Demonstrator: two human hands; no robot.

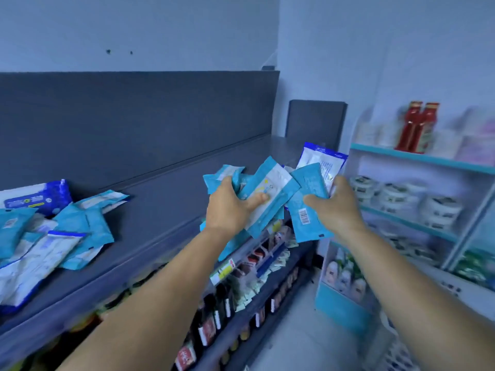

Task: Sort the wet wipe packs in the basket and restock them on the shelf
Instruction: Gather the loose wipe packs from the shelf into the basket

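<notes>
— Wipes, where are they?
— Crinkly teal plastic wet wipe packs (270,199) fan between both hands above the dark grey metal top shelf (171,188).
— Fingers?
— Left hand (230,207) and right hand (334,207) clamp the bundle.

Teal wipe packs (270,194), grey shelf (171,183)

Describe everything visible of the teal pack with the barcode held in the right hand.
The teal pack with the barcode is a flat, soft-looking plastic pouch with crimped ends. A white barcode label sits on its facing side, with faint pale print above. It hangs tilted, its lower end pointing down. The right hand grips its upper part, thumb across the front. It overlaps other packs in the same hand, held above the dark grey shelf edge.
</notes>
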